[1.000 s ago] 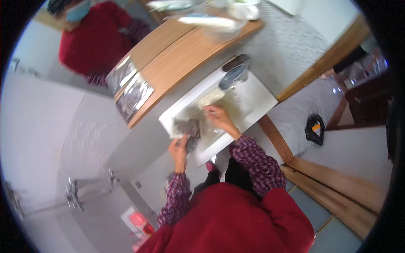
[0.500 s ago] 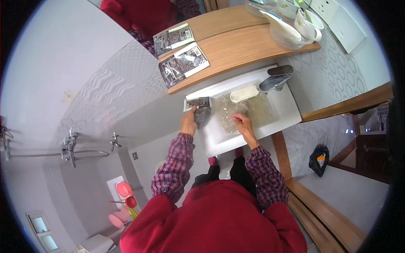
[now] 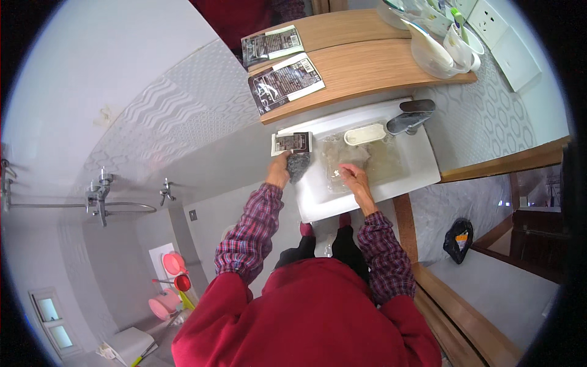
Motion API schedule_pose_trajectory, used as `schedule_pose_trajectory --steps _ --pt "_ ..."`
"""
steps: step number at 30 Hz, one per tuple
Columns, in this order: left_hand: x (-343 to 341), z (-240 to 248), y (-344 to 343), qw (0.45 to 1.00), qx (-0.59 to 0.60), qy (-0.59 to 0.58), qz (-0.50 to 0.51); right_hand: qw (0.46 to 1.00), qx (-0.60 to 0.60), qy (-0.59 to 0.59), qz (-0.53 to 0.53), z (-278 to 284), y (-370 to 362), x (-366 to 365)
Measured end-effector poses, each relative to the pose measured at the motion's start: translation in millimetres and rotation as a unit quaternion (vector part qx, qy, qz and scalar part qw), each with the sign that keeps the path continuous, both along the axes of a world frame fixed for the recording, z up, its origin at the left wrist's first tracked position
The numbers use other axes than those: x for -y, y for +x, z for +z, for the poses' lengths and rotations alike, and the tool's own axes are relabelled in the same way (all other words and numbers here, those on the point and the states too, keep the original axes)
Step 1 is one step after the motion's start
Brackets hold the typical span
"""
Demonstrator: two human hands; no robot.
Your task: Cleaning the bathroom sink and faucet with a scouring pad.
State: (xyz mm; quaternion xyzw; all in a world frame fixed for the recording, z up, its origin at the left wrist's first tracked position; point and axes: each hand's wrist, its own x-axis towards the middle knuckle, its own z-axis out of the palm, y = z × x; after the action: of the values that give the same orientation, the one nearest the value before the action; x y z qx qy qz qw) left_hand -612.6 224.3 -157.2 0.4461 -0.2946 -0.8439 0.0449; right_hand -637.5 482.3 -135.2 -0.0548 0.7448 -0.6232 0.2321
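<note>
My left hand (image 3: 279, 171) is closed on the edge of a small black-and-white packet (image 3: 292, 142) at the left rim of the white sink (image 3: 312, 205). Against its fingers, below the packet, is a dark grey, wrinkled piece (image 3: 298, 167); whether it is part of the packet I cannot tell. Over the basin, my right hand (image 3: 357, 182) has its fingers drawn together and pointing left. Anything between them is too small to make out. Cloudy water (image 3: 388, 162) and a pale, see-through mass (image 3: 348, 156) lie under that hand.
A cream oblong dish (image 3: 365, 134) sits at the basin's back, beside the dark faucet (image 3: 411, 116). Above runs a wooden shelf (image 3: 361, 67) with a larger black-and-white pouch (image 3: 286, 84) and clear plastic cups (image 3: 437, 58). A black bag (image 3: 458, 240) is on the right.
The view has shifted slightly. My left hand has tilted the packet flatter and sits lower against it. My right hand stays over the basin, its fingers slightly changed.
</note>
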Motion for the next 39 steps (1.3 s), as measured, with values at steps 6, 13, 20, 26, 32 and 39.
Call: schedule_pose_trajectory --steps 6,13,20,26,32,39 --pt "-11.2 7.1 -19.8 0.993 0.086 -0.08 0.011 0.999 0.029 -0.012 0.019 -5.6 -0.3 2.9" --pt "-13.2 11.7 -16.2 0.988 0.038 -0.133 -0.065 0.998 0.03 -0.049 0.02 16.4 6.0 8.8" --pt "-30.4 56.6 -13.7 0.98 0.095 -0.15 -0.089 0.999 0.016 -0.04 -0.002 11.0 10.8 0.2" --pt "-45.3 52.4 7.1 0.961 -0.013 -0.127 -0.244 0.994 -0.018 -0.101 -0.033 7.0 26.1 32.2" --pt "-107.2 80.9 17.1 0.947 -0.065 -0.098 -0.298 0.989 -0.071 -0.076 -0.105 44.1 30.1 38.3" --pt "-171.0 128.6 -24.6 0.846 -0.14 -0.291 -0.424 0.933 -0.09 -0.073 -0.34 72.7 -25.1 -63.8"
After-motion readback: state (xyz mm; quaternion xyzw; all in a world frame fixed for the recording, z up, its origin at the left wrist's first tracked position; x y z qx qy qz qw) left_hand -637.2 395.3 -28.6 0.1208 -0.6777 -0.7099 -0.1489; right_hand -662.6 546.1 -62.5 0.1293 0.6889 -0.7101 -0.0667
